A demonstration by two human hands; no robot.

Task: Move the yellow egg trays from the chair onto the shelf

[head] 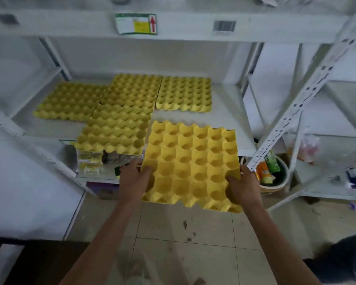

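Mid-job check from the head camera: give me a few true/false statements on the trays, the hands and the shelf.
1. Both the left hand and the right hand grip the held tray. True.
2. The held tray carries eggs. False: its cups are empty.
3. Four yellow trays already lie on the shelf. True.
4. The front-left shelf tray sits fully on the shelf. False: its near edge overhangs the front.
5. The held tray rests flat on the floor. False: the hands hold it up at the shelf's front edge.

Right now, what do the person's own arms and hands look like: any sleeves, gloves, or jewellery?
Both forearms are bare as far as the frame shows, no sleeves in view. The left hand and right hand wear no gloves; no rings, watch or wristband are visible. Nothing is marked on them.
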